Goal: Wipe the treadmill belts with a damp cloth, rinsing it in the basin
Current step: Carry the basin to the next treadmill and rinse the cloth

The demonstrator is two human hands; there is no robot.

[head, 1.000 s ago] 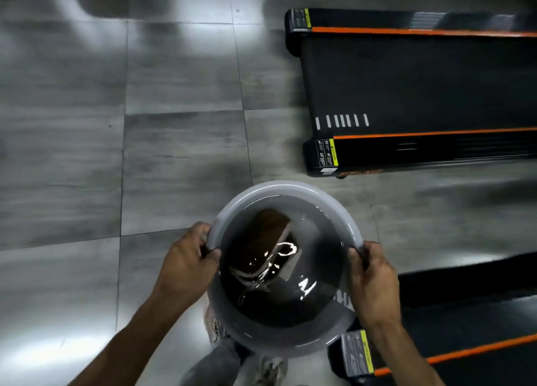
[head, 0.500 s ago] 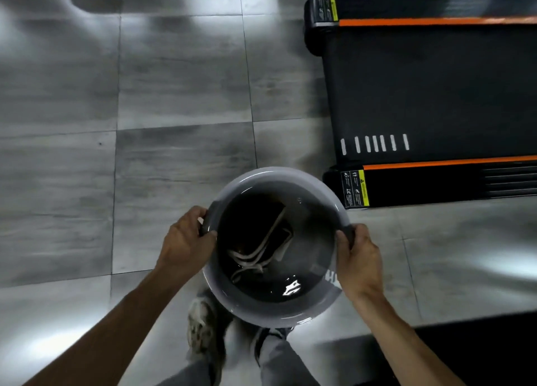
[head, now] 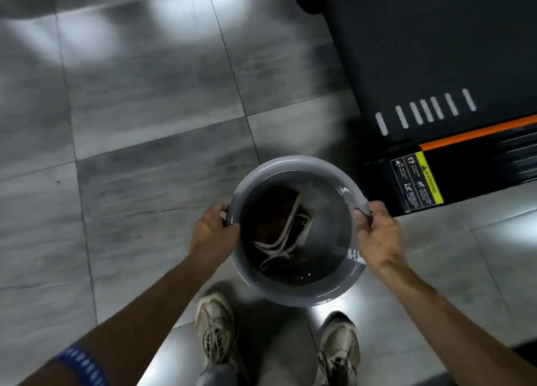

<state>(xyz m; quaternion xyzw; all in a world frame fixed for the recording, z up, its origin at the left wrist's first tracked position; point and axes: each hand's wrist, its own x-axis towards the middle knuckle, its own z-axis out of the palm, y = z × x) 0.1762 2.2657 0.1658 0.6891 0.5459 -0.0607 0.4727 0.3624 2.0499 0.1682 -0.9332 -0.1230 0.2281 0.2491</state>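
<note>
A round grey basin with water in it hangs above the tiled floor, low in the middle of the head view. Under the water lies a dark brown cloth with a pale border. My left hand grips the basin's left rim. At the right rim, my right hand grips the other side. A black treadmill belt with short white marks fills the upper right. Its side rail has an orange stripe and a yellow warning label.
Grey floor tiles spread across the left and centre. My two pale sneakers stand just below the basin. A dark edge of another machine shows at the lower right corner.
I have stepped closer to the treadmill's end with the basin in both hands. The second treadmill at the lower right has slid almost out of view, and my feet now show.
</note>
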